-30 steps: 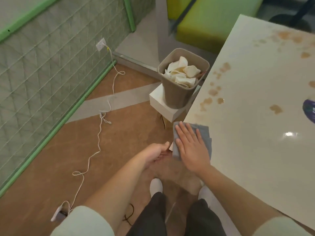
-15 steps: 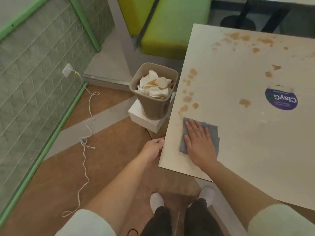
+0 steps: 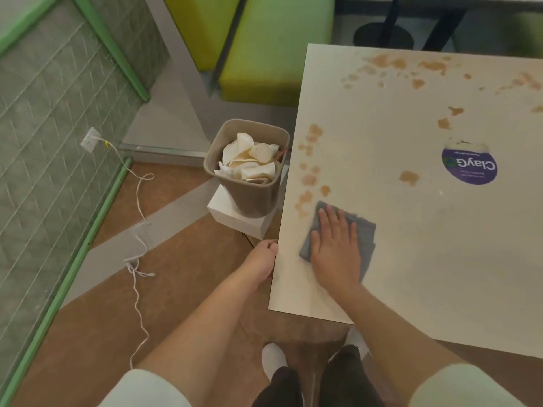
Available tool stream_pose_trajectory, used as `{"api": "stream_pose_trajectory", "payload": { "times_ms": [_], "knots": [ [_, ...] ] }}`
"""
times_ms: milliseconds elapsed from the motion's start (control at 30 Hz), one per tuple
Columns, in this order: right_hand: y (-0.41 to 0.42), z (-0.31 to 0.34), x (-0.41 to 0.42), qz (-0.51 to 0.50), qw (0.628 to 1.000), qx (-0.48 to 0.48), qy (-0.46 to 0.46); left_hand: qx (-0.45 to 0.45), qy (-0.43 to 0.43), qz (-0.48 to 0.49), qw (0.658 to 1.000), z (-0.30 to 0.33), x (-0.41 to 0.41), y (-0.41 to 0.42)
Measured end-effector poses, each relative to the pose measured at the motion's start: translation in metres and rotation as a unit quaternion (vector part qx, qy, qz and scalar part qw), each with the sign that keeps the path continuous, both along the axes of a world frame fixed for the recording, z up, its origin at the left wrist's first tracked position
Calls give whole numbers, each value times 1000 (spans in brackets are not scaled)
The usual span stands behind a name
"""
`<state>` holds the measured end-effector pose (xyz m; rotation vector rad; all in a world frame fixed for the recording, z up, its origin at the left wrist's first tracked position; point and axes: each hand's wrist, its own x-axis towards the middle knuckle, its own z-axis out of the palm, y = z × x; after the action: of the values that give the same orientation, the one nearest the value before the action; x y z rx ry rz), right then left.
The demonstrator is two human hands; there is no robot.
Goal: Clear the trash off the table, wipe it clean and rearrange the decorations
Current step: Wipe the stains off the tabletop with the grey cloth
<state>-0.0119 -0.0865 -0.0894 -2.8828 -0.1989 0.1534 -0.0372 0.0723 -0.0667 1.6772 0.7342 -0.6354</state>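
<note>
Right hand point(image 3: 336, 248) lies flat, fingers straight, pressing the grey cloth point(image 3: 365, 236) onto the table point(image 3: 426, 259) just below the brown stains point(image 3: 308, 179), probably for wiping pressure; left hand point(image 3: 263, 259) holds the edge, fingers hidden, grip unclear

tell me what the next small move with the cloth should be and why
Probably slide the grey cloth forward and a little left, along the table edge. The right hand presses it flat just short of the brown stains running up that edge by the bin, which are unwiped. The left hand rests at the table's side.
</note>
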Motion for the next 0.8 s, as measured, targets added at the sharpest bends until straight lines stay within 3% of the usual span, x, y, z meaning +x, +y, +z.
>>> {"api": "stream_pose_trajectory", "payload": {
  "times_ms": [167,333,467,667,800],
  "knots": [
    [5,2,-21,110,994,18,13,-22,13,-14,1000,-5,9,4],
    [-35,-4,43,28,999,-19,3,-50,19,-6,999,-7,23,9],
    [-13,-2,71,-31,1000,-6,-2,5,-12,-5,1000,-11,47,4],
    [-14,0,55,115,993,7,-9,76,1,1,997,-1,111,-5],
    [-32,-5,115,49,999,-17,4,127,31,-11,991,-8,130,-11]
  ]
}}
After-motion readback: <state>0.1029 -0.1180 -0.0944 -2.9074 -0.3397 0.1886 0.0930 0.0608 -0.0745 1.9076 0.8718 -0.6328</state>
